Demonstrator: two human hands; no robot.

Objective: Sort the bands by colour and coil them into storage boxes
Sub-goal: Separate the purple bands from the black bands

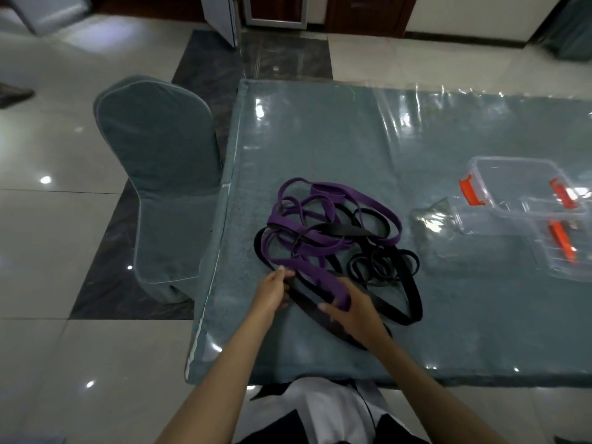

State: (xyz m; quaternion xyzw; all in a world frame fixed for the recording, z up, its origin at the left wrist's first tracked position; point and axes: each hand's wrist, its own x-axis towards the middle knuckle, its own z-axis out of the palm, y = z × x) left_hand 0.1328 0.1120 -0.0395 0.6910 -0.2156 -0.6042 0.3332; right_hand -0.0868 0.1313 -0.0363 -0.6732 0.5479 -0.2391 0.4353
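Note:
A tangled heap of purple bands and black bands lies on the table's left half. A wide purple band runs out of the heap toward me. My right hand grips its near end, fingers curled round it. My left hand pinches a band at the heap's near left edge, where purple and black overlap. A long black band loops to the right of my hands. Two clear storage boxes with orange clips, one behind the other, stand open at the right.
The table has a teal cloth under shiny clear plastic. A clear lid lies left of the boxes. A chair in a teal cover stands off the table's left edge, on a tiled floor.

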